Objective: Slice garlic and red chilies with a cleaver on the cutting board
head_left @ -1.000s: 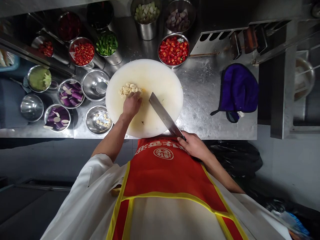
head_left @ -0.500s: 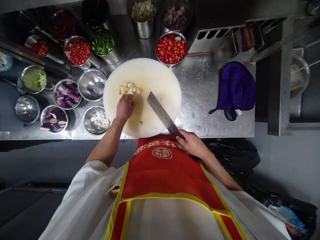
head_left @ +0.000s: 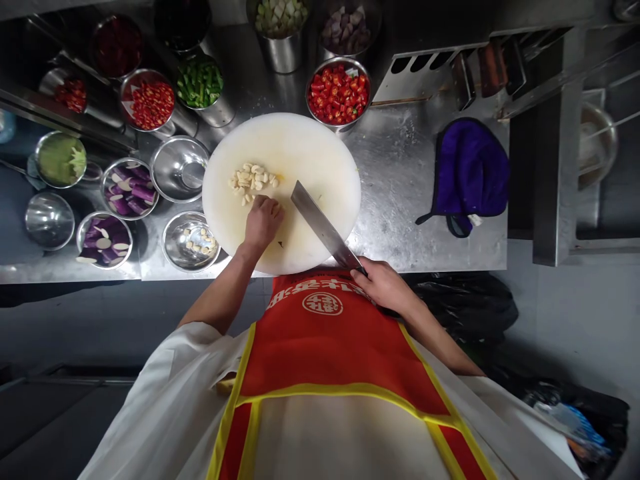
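Note:
A pile of peeled garlic cloves (head_left: 254, 177) lies on the left part of a round white cutting board (head_left: 310, 150). Just below and to the right of the pile is my left hand (head_left: 263, 221), fingers curled down over the board; whatever they close on is hidden. My right hand (head_left: 383, 285) grips the handle of a broad-bladed kitchen knife (head_left: 323, 228) at the board's lower right edge. The blade points up and left across the board, its tip a short way right of my left hand. A small dark scrap sits near my left wrist.
Left of the board stand a steel bowl with garlic pieces (head_left: 191, 257), a shiny steel bowl (head_left: 173, 180) and two bowls of cut eggplant (head_left: 131, 189). Red chillies (head_left: 339, 93) and green peppers (head_left: 199, 83) are behind. A purple cloth mitt (head_left: 470, 170) lies to the right.
My left hand has moved right and slightly down, away from the garlic pile, where a few more cloves now show. My right hand and the knife stay almost in place; the view has shifted slightly.

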{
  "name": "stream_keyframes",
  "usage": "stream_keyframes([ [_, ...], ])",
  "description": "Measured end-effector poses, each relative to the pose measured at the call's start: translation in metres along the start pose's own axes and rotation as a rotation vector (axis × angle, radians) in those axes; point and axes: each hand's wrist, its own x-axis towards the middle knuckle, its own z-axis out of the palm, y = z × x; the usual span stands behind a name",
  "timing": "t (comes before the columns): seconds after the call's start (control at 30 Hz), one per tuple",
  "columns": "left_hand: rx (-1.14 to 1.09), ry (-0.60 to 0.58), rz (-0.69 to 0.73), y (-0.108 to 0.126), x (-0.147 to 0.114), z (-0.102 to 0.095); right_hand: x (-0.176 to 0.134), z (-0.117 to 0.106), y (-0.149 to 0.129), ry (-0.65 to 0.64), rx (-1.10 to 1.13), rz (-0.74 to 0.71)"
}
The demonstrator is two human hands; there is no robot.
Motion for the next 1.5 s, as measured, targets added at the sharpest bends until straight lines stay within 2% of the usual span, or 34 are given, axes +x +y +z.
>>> stream_keyframes([
  [0.13, 0.018, -0.01, -0.024, 0.008, 0.0, 0.007, -0.002, -0.002, -0.002, 0.007, -0.004, -0.018],
  [0.3, -0.02, -0.138, 0.113, 0.014, -0.003, 0.009, -0.005, -0.008, -0.005, 0.006, -0.053, -0.028],
  [0.43, -0.044, -0.169, 0.181, 0.012, -0.003, 0.01, -0.008, -0.016, -0.009, 0.012, -0.066, -0.027],
  [0.87, -0.074, -0.116, 0.144, 0.008, -0.006, 0.017, 0.001, -0.038, -0.009, -0.018, -0.185, -0.091],
  [1.23, -0.067, -0.103, 0.135, 0.011, -0.007, 0.019, 0.005, -0.059, -0.007, -0.065, -0.255, -0.076],
  [1.37, -0.081, -0.105, 0.149, 0.01, -0.006, 0.02, 0.013, -0.058, -0.007, -0.09, -0.313, -0.094],
  [1.5, -0.096, -0.107, 0.159, 0.011, -0.006, 0.02, 0.032, -0.045, -0.009, -0.089, -0.337, -0.122],
])
